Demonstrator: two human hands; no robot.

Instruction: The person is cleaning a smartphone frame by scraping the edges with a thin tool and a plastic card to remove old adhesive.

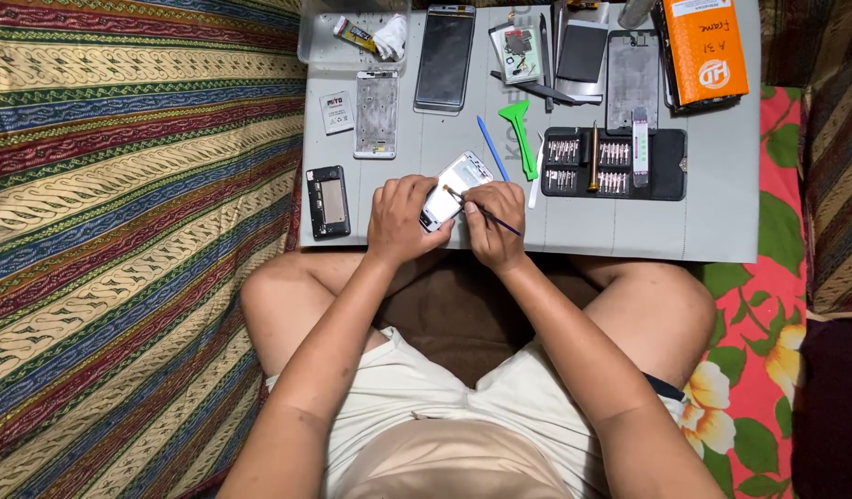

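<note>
Grey matting (pixel 721 222) is laid across the lap, over patterned cloth. At its near edge, an opened white phone (pixel 453 189) is clasped by the left hand (pixel 403 217), its long axis slanting away rightward. A thin tool (pixel 486 215) is pinched in the right hand (pixel 495 222), tip on the phone. Beyond, a bit case (pixel 666 166) and a green pry tool (pixel 520 134) are laid.

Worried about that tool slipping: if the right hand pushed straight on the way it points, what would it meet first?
Probably the white phone, then the left hand holding it; the right hand points its thin tool up-left onto it.
</note>
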